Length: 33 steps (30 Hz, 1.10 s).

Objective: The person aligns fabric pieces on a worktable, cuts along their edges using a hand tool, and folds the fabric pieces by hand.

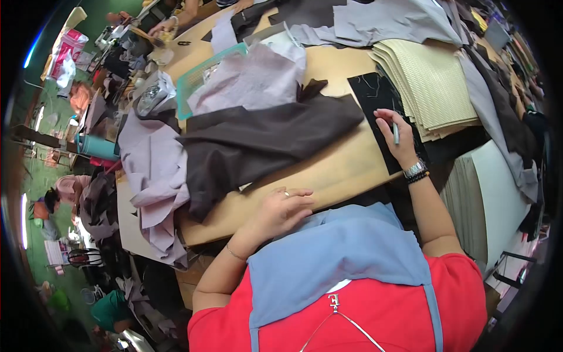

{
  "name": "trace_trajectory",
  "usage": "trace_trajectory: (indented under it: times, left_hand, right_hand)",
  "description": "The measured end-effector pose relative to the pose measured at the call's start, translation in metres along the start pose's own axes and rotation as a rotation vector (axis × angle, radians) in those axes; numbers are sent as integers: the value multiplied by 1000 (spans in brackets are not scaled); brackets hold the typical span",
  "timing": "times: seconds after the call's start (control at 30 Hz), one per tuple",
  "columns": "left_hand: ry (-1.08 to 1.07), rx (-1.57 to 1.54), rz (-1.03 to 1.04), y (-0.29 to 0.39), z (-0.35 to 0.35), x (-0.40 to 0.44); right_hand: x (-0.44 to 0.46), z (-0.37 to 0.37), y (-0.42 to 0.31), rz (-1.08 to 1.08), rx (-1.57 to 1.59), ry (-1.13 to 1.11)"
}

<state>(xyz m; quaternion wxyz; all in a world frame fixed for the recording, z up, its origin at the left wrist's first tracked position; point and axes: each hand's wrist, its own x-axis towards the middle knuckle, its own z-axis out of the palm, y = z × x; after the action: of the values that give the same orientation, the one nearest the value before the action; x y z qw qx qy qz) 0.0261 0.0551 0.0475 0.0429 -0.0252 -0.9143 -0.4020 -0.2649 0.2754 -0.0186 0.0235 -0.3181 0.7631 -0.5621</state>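
Observation:
My left hand rests at the near edge of the tan table, palm down, fingers stretched out and holding nothing. My right hand is closed around a slim grey pen, above a narrow black fabric strip on the table's right side. Across the middle lies a dark brown leather-like piece, its right end close to my right hand. Behind it, pale mauve pieces lie over a teal plastic basket. More mauve material hangs over the left edge.
A stack of cream textured sheets lies at the far right of the table. Below it, on the right, stands a pile of white-topped sheets. Grey and dark pieces cover the back. Another person's hand is at the far left.

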Motion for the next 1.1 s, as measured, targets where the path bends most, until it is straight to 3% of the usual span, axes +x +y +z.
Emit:
trace_trajectory:
  times: [0.07, 0.13, 0.17, 0.2, 0.27, 0.33, 0.37, 0.47, 0.53, 0.6, 0.63, 0.67, 0.73, 0.77, 0.87, 0.9, 1.0, 1.07, 1.1]
  left_hand:
    - [172, -2, 104, -2, -3, 3]
    - [486, 280, 191, 2, -23, 21]
    - [539, 420, 89, -8, -33, 25]
    - [572, 632, -206, -9, -37, 28]
    - [781, 703, -464, -54, -40, 35]
    - [351, 755, -607, -64, -63, 29]
    - [345, 803, -567, -68, -62, 28]
    - [481, 641, -127, -42, -57, 14]
    - [366, 565, 194, -3, -54, 7]
    - [183, 233, 180, 20, -40, -2]
    - [-45, -113, -189, 39, -41, -5]
    - [-211, -349, -367, 35, -40, -8]
    - [109, -389, -316, 3, -33, -13]
    - [308, -109, -134, -6, -37, -4]
    - [566, 574, -318, -49, -42, 9]
    - [601, 766, -400, -72, -34, 10]
    - [519, 438, -560, -90, -38, 15]
    - [452, 166, -496, -89, -38, 16]
    - [457, 312, -347, -75, -34, 15]
  right_hand:
    - [-1, 1, 3, -19, 18, -12]
    - [-1, 2, 2, -85, -84, -44]
    - [-1, 6, -2, -133, -148, -53]
    - [-2, 11, -5, -180, -210, -57]
    - [0, 26, -21, -311, -272, -38]
    - [2, 40, -29, -415, -345, -31]
    - [2, 43, -33, -253, -287, -129]
    - [8, 38, -55, -264, -170, -47]
    - [21, 26, -55, -350, -135, 102]
    - [35, 6, -48, -397, -101, 191]
    - [38, -12, -50, -275, -235, 77]
    - [43, -31, -54, -154, -369, -36]
    - [48, -54, -65, -177, -670, -73]
    - [50, -55, -71, -205, -702, -9]
    - [57, -27, -93, -387, -363, 47]
    - [61, -17, -90, -473, -408, 35]
    - [77, 27, -79, -573, -408, 45]
    - [100, 57, -55, -607, -418, 110]
    - [110, 68, -48, -484, -468, 83]
